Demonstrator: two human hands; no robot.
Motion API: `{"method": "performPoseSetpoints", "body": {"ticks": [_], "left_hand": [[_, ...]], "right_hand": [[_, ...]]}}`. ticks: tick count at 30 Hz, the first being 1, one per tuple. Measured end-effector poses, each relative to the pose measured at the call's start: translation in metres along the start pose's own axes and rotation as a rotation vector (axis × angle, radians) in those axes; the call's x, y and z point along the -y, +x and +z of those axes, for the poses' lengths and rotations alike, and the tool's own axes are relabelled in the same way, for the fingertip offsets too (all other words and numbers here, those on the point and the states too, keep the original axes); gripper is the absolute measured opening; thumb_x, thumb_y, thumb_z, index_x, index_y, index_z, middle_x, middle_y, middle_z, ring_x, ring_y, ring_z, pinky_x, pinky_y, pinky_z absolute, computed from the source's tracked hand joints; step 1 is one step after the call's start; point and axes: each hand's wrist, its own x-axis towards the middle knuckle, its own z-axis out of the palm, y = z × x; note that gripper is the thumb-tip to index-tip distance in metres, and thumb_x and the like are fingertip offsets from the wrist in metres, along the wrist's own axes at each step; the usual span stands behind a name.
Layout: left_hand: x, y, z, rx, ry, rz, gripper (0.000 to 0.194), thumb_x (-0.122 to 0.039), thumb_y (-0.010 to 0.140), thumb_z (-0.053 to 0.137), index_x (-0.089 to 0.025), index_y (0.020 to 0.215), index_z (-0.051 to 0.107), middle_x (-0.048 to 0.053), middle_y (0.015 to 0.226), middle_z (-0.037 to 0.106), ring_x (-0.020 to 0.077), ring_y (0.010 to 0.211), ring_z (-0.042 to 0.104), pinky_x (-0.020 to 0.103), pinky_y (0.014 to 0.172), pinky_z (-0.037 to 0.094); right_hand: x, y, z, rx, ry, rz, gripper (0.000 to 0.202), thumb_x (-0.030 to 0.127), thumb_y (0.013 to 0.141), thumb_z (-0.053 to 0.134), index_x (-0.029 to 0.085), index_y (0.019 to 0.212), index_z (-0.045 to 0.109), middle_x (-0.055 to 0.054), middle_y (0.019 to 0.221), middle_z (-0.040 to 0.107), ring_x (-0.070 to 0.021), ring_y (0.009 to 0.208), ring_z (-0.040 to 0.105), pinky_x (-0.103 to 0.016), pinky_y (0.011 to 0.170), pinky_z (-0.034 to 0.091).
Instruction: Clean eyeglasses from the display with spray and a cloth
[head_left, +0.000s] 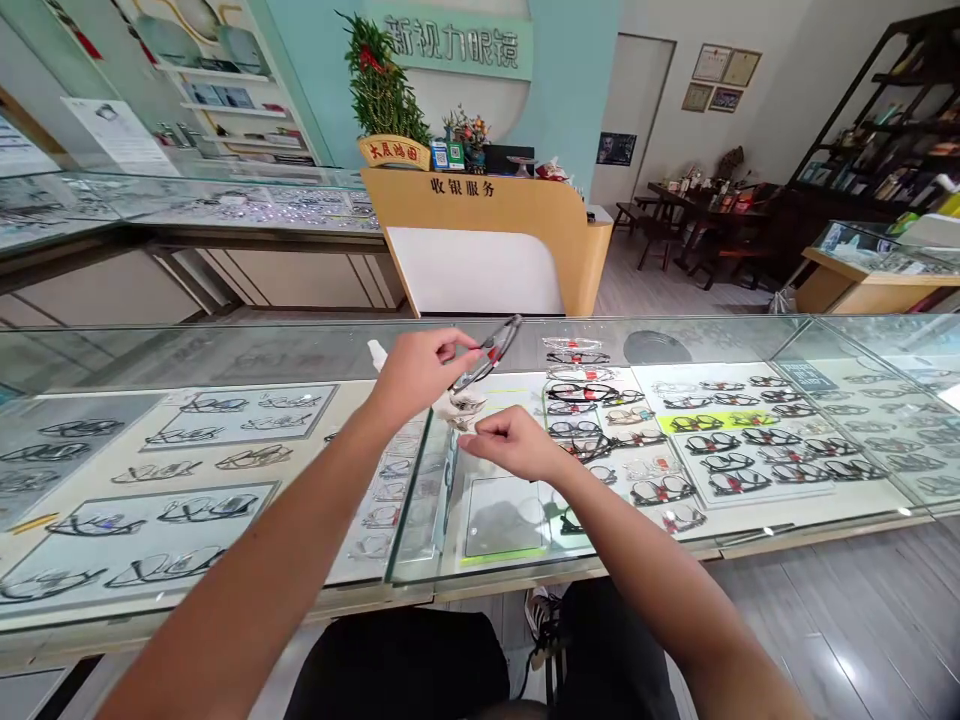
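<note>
My left hand [420, 375] is closed, pinching a pair of eyeglasses [507, 342] with a dark frame and a red tag on the lens. The eyeglasses are tilted up above the glass display counter [480, 580]. My right hand [517, 445] is just below and to the right, its fingers curled into a loose fist. Whatever it may hold is hidden. Between the hands, a crumpled whitish-brown thing [459, 408] shows at the counter; its kind is unclear. Another small white piece [377, 354] shows behind my left wrist.
Rows of eyeglasses [664, 488] with red tags lie to the right of my hands, others on trays [315, 435] to the left. A wooden cashier desk [577, 235] stands across the aisle. Glass cases [900, 390] continue rightward. My legs are close against the counter's front edge.
</note>
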Motion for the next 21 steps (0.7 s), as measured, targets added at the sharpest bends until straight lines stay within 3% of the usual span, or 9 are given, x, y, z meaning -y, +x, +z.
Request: {"method": "performPoseSetpoints", "body": {"ticks": [2,5,10,13,15,21], "left_hand": [[-0.029,0.015,0.002,0.169,0.189,0.061,0.021,-0.042,0.09,0.071,-0.023,0.094,0.081,-0.004,0.061,0.042,0.0136,0.06,0.038,0.03,0.061,0.026],[-0.065,0.032,0.026,0.387,0.327,0.198,0.021,-0.039,0.089,0.067,-0.025,0.095,0.081,-0.001,0.071,0.064,0.0166,0.067,0.051,0.031,0.062,0.028],[-0.083,0.04,0.087,0.589,0.485,0.379,0.021,-0.038,0.087,0.065,-0.026,0.091,0.082,0.004,0.086,0.078,0.0222,0.078,0.064,0.032,0.062,0.029],[-0.081,0.039,0.113,0.651,0.509,0.399,0.023,-0.041,0.088,0.066,-0.025,0.092,0.082,0.006,0.087,0.079,0.0238,0.081,0.067,0.032,0.061,0.029],[-0.08,0.039,0.123,0.671,0.51,0.403,0.025,-0.044,0.089,0.065,-0.025,0.092,0.082,0.006,0.084,0.079,0.0242,0.081,0.068,0.032,0.061,0.03],[-0.075,0.04,0.147,0.676,0.495,0.434,0.027,-0.048,0.087,0.069,-0.025,0.089,0.082,0.006,0.082,0.078,0.0243,0.078,0.068,0.032,0.065,0.034]], "right_hand": [[0.003,-0.001,0.0,0.194,0.173,0.085,0.07,0.064,0.089,0.073,0.024,0.06,0.023,0.008,0.06,0.018,-0.0089,0.059,0.018,-0.029,0.057,0.016],[0.005,-0.002,-0.003,0.42,0.267,0.115,0.071,0.064,0.082,0.081,0.022,0.058,0.029,0.009,0.061,0.02,-0.0077,0.061,0.018,-0.028,0.058,0.015],[0.006,-0.003,-0.008,0.927,0.4,0.205,0.07,0.07,0.079,0.083,0.021,0.055,0.039,0.009,0.056,0.027,-0.0067,0.055,0.023,-0.027,0.056,0.019],[0.006,-0.004,-0.011,1.022,0.446,0.193,0.072,0.076,0.085,0.074,0.021,0.052,0.04,0.009,0.05,0.031,-0.0063,0.05,0.024,-0.027,0.054,0.021],[0.005,-0.004,-0.013,1.059,0.432,0.17,0.073,0.08,0.089,0.065,0.018,0.054,0.052,0.009,0.047,0.031,-0.006,0.047,0.022,-0.027,0.052,0.019],[0.004,-0.001,-0.02,1.061,0.479,0.123,0.082,0.083,0.1,0.038,0.014,0.07,0.071,0.009,0.041,0.028,-0.008,0.043,0.019,-0.028,0.05,0.021]]}}
